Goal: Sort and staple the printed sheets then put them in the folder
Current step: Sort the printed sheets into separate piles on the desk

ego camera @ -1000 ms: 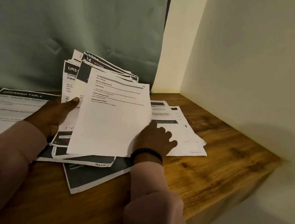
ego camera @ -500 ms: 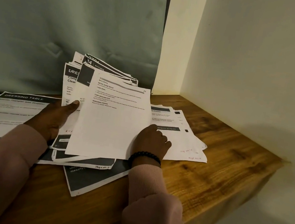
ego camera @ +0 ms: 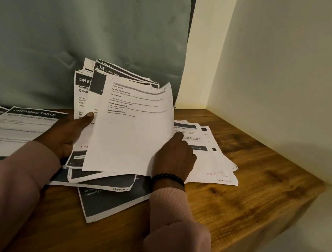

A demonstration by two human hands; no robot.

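Here, both hands, left hand (ego camera: 65, 133) and right hand (ego camera: 173, 160), grip thin white printed sheets (ego camera: 131, 129) above scattered pages (ego camera: 214, 162) on the wood-grain table (ego camera: 260, 185).

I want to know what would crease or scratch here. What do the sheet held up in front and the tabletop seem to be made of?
The front sheet looks like thin matte office paper: it bows under the right hand and carries black print. The tabletop looks like wood or wood-look laminate, with brown grain and a slight sheen; which one is unclear.

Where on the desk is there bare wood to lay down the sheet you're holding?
Bare wooden desktop lies right of the spread white sheets, toward the cream wall; a smaller patch sits by the front edge. Left and centre are crowded with printed pages.
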